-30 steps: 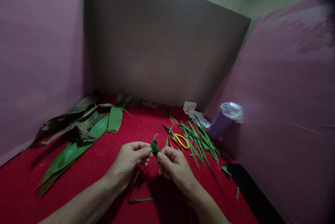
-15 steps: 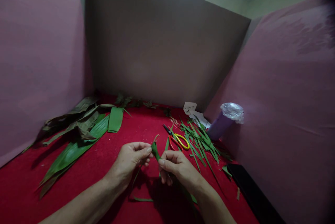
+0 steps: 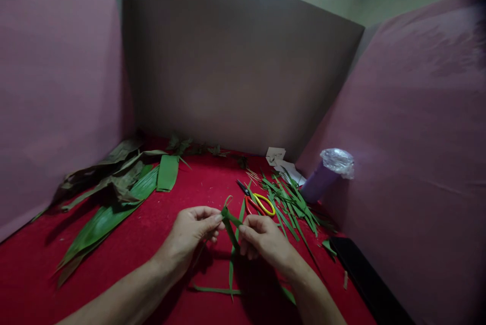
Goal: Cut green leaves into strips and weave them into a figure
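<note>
Between my hands is a folded green leaf strip point(image 3: 229, 229), with a thin curled stem rising from its top. My left hand point(image 3: 197, 226) pinches it near the upper fold. The fingers of my right hand point(image 3: 261, 236) are closed on a strip end that stretches out to the right, while another part hangs down between the hands. Just beyond my right hand lie scissors point(image 3: 260, 204) with one red and one yellow handle. Loose leaf strips lie on the red cloth point(image 3: 152, 249) beneath and beside the hands.
Cut green strips point(image 3: 292, 203) are piled at the right, near a purple cylinder point(image 3: 321, 183) topped with crumpled clear plastic. Broad green leaves point(image 3: 110, 221) and dried leaves point(image 3: 114, 178) lie left. White papers point(image 3: 290, 172) sit behind; a black flat object point(image 3: 364, 277) lies right.
My right hand has shifted slightly right and up, drawing a strip end outward from the fold. The left hand stays nearly in place.
</note>
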{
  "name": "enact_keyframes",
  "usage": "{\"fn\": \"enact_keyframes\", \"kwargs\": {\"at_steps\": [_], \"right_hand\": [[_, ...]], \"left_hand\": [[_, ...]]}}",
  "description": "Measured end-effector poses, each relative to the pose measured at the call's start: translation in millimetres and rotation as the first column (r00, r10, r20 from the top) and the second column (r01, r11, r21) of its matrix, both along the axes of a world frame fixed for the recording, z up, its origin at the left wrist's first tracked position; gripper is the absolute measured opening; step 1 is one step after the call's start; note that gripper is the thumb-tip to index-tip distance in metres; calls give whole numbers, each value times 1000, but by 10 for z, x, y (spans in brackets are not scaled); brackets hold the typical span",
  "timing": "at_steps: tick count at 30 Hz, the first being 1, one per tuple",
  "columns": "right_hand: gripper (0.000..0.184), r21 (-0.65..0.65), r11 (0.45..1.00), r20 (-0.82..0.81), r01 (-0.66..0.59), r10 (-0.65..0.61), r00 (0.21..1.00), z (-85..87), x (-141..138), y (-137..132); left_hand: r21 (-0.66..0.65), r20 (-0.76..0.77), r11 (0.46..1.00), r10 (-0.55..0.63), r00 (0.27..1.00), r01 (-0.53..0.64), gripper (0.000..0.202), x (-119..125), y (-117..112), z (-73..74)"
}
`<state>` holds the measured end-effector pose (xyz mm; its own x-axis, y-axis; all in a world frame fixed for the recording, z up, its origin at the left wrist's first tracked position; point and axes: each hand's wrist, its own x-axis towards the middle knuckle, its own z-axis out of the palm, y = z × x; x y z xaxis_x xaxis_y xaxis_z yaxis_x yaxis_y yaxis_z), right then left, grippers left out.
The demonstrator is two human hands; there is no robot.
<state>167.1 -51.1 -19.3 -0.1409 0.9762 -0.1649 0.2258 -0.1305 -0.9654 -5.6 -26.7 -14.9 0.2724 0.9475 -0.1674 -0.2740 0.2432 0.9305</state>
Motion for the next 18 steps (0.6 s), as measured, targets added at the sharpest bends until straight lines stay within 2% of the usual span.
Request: {"fn": "enact_keyframes", "kwargs": {"at_steps": [2,5,10,14,18], "right_hand": [[19,55,998,-54,-18,22,998,-27,-39,-6],[25,134,991,-172,-7,30,985,-62,-117,-7],[30,137,988,-280,66,-25,960,-76,-190,15],[25,155,979,-287,136,-87,954,-26,-214,-5],[23,213,961,-251,174,-119,961,-1,-229,-30]], "left_hand": [[13,-7,1000,-12,1000,12,19,8,-12,-6],[35,-12,999,-42,999,42,17,15,-28,-23],[42,-39,998,-47,998,49,16,27,-31,-26],[50,-48,997,-48,998,51,17,34,-21,-18],[18,-38,994,-104,994,104,21,29,-20,-46]]}}
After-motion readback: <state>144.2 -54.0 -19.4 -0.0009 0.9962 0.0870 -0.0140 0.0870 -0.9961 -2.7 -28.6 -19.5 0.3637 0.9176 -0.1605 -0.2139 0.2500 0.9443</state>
